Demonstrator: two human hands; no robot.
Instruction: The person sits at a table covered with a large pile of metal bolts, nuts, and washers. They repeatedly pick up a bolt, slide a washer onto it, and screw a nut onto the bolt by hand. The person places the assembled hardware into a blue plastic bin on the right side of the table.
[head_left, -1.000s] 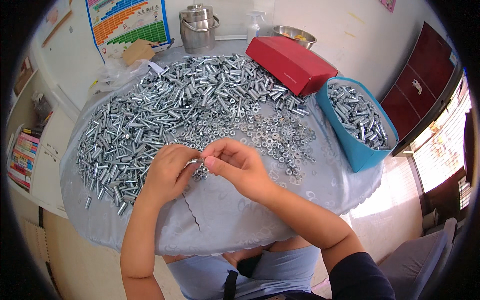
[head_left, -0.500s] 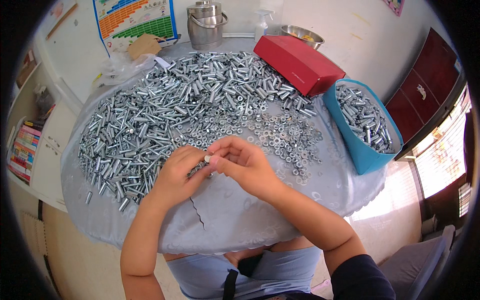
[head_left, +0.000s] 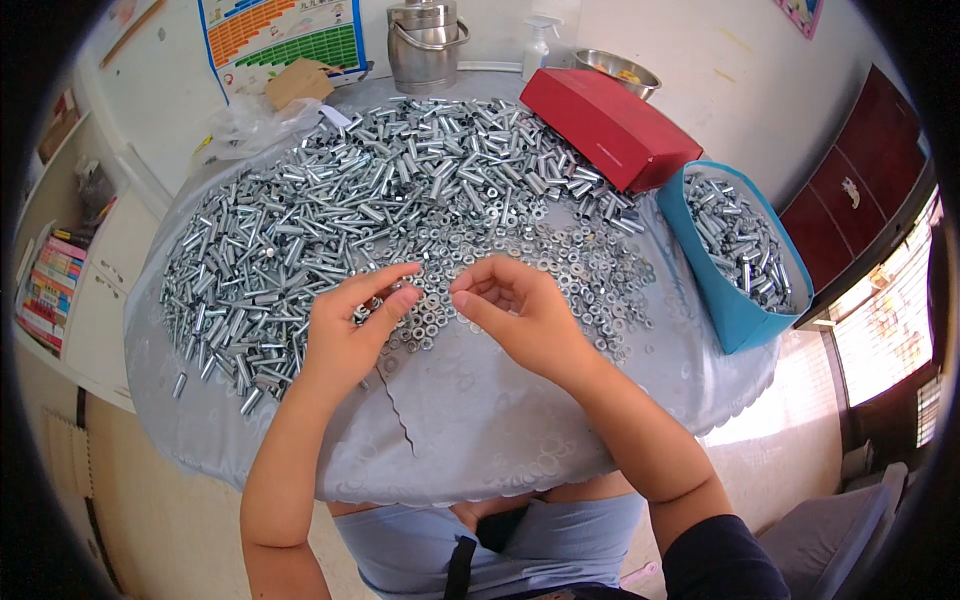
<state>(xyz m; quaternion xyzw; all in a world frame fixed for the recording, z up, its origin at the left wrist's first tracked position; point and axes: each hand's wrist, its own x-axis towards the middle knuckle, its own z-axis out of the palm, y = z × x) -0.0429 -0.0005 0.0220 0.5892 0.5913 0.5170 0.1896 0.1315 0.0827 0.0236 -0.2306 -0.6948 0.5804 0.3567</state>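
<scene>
My left hand (head_left: 345, 325) hovers over the near edge of the pile, thumb and forefinger curved toward each other. A bit of shiny metal shows by its curled fingers, too small to name. To its right my right hand (head_left: 525, 315) is closed, thumb against the bent forefinger; whatever it may hold is hidden. A gap separates the two hands. Beneath and beyond them lie loose nuts and washers (head_left: 432, 312). Metal sleeves and bolt-like rods (head_left: 290, 240) make up the big heap at the left and back.
A red box (head_left: 610, 125) stands at the back right, beside a blue fabric bin (head_left: 735, 310) holding metal sleeves. Behind are a steel pail (head_left: 423, 55), a spray bottle (head_left: 536, 50) and a metal bowl (head_left: 645, 85). A dark wavy strand (head_left: 395, 405) lies on the grey tablecloth (head_left: 480, 440).
My hands were together, fingertips meeting at a small pale round piece. Now they are apart, the right hand shifted right, and that piece no longer shows between them. The view has shifted slightly.
</scene>
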